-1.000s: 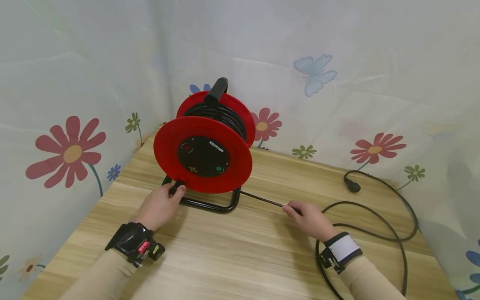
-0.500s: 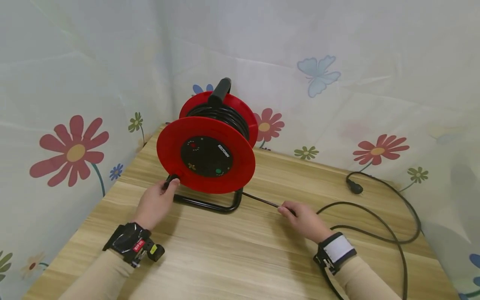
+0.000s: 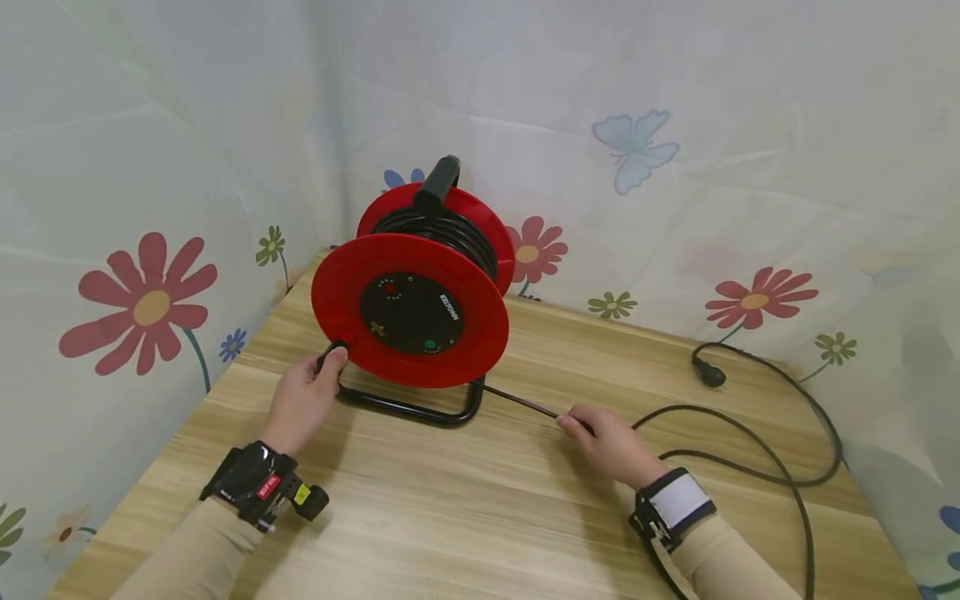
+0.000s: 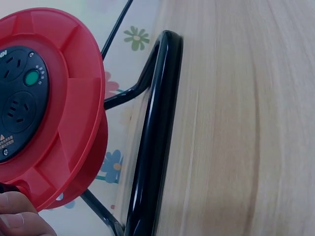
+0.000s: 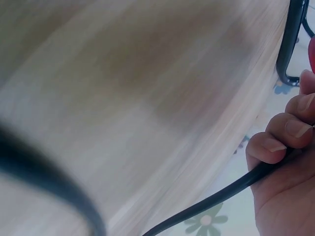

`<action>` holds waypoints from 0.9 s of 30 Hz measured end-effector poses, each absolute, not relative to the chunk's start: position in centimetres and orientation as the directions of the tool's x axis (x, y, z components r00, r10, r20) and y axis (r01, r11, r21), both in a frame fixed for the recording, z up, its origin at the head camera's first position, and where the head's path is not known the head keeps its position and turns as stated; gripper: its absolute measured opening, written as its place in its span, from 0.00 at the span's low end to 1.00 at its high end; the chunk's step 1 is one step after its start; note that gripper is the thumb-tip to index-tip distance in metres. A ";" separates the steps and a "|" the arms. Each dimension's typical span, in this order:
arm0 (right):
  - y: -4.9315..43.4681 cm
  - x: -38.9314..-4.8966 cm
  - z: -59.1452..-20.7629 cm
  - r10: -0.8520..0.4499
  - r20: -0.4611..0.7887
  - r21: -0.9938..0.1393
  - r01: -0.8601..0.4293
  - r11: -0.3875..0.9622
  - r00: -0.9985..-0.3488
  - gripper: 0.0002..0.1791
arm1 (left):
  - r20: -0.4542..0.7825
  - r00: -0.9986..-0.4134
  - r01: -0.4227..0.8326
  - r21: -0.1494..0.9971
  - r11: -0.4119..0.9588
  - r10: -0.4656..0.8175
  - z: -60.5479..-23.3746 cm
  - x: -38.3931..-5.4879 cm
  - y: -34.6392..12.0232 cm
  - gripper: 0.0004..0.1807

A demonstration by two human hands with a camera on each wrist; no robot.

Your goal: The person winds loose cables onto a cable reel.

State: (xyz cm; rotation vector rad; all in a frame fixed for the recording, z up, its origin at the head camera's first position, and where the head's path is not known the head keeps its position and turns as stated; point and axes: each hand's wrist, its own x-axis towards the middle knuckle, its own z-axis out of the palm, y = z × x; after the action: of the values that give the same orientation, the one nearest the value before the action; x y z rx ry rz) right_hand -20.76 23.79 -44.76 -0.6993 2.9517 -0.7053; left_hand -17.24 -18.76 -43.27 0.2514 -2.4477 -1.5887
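A red cable reel (image 3: 480,333) with a black socket panel stands on its black tube frame (image 3: 405,408). My left hand (image 3: 303,400) grips the small black crank knob (image 3: 330,354) at the lower left of the front disc; in the left wrist view only its fingertips (image 4: 19,219) show, at the corner. Several turns of black cable (image 3: 442,227) lie wound between the discs. From the reel's lower right, a straight stretch of cable (image 3: 517,401) runs to my right hand (image 3: 611,442). In the right wrist view, curled fingers (image 5: 285,130) hold the cable (image 5: 216,196).
Loose cable loops (image 3: 750,417) lie on the wooden table (image 3: 450,517) at the right, ending in a black plug (image 3: 708,373) near the back edge. Flower-printed sheets (image 3: 750,167) hang close behind the table and along its sides. A black carry handle (image 3: 437,183) tops the reel.
The crank knob and my left hand have moved left and slightly up as the reel's front disc turned clockwise. My right hand has shifted slightly left toward the reel, still holding the cable.
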 end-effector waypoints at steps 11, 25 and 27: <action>30.8 -19.8 -44.1 -0.255 0.030 -0.425 -0.244 0.872 -0.966 0.27 | 0.113 -0.947 -0.029 0.902 0.430 -0.301 -43.0 -17.2 -18.7 0.32; 34.6 -19.0 -44.6 -0.182 0.055 -0.369 -0.189 0.910 -0.982 0.27 | 0.075 -0.944 -0.041 0.939 0.342 -0.320 -42.6 -17.0 -18.7 0.32; 34.5 -19.0 -44.7 -0.182 0.056 -0.373 -0.190 0.908 -0.982 0.27 | 0.073 -0.942 -0.042 0.942 0.333 -0.326 -42.3 -16.9 -18.6 0.32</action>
State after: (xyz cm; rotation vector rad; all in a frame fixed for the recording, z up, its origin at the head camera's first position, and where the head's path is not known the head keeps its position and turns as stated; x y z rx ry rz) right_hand -19.04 34.47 -44.71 -0.3016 3.0883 -0.6071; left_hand -16.91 -18.56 -42.29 0.3327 -2.3496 -1.6492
